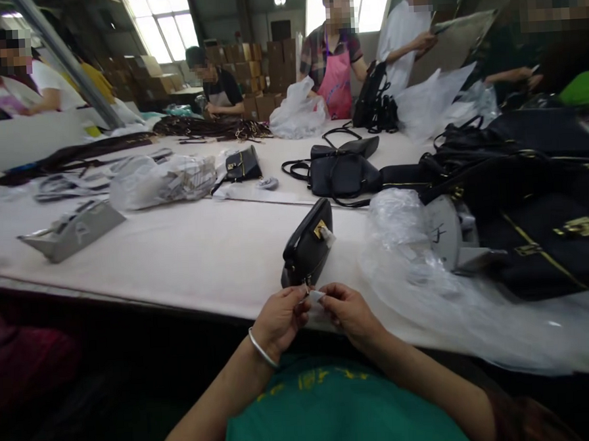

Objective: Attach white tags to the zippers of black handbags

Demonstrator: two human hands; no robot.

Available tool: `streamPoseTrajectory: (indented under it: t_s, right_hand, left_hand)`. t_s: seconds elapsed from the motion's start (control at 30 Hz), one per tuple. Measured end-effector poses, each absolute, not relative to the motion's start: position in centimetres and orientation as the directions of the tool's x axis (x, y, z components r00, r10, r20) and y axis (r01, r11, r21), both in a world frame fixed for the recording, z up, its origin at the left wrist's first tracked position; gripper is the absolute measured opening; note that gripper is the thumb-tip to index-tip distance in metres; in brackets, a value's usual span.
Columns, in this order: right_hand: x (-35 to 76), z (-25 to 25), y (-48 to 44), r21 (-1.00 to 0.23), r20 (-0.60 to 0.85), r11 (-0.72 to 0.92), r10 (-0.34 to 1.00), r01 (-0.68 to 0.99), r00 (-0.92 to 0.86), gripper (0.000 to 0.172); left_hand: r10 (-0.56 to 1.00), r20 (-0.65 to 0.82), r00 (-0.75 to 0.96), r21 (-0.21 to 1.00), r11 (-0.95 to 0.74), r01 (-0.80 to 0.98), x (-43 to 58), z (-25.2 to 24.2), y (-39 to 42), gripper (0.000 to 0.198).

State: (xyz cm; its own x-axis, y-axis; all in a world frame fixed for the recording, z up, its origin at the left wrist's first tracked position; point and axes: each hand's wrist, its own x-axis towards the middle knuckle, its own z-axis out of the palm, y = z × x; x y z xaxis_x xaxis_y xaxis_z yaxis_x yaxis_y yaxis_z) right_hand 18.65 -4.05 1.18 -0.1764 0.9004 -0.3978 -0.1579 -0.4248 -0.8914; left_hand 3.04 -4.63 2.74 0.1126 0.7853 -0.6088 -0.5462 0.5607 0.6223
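Note:
A small black handbag (303, 246) stands on the white table at the near edge, with a gold clasp (320, 229) partly wrapped in clear film. My left hand (282, 316), wearing a silver bangle (262, 348), is closed in a pinch on a small metal pull at the bag's near end. Close beside it, my right hand (351, 309) pinches a small white slip (316, 296) between thumb and fingers. The fingertips of both hands nearly meet just below the bag. Exactly how the slip and the pull touch is too small to tell.
Black bags (546, 227) and crumpled clear plastic (399, 241) crowd the right. A grey folded holder (72, 231) and plastic-wrapped straps (168, 180) lie left. Farther off are another small bag (242, 164), larger black bags (344, 172), brown straps (210, 127) and several people.

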Motion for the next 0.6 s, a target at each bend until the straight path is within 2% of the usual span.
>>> streamPoseTrajectory:
  t_s: [0.23, 0.33, 0.6]
  right_hand:
    - [19.1, 1.7, -4.1, -0.927, -0.361, -0.373, 0.878, 0.023, -0.315, 0.022]
    - [19.3, 2.1, -3.9, -0.923, -0.38, -0.38, 0.867, 0.064, -0.323, 0.023]
    - [18.5, 0.1, -4.7, -0.869, -0.424, -0.465, 0.876, -0.167, -0.23, 0.025]
  left_hand:
    - [0.799, -0.598, 0.065, 0.665, 0.54, -0.516, 3.5, 2.7, -4.6, 0.012]
    - [0.805, -0.59, 0.067, 0.661, 0.529, -0.532, 3.5, 2.5, -4.6, 0.011]
    - [0.793, -0.604, 0.082, 0.66, 0.556, -0.505, 3.1, 2.8, -4.7, 0.007]
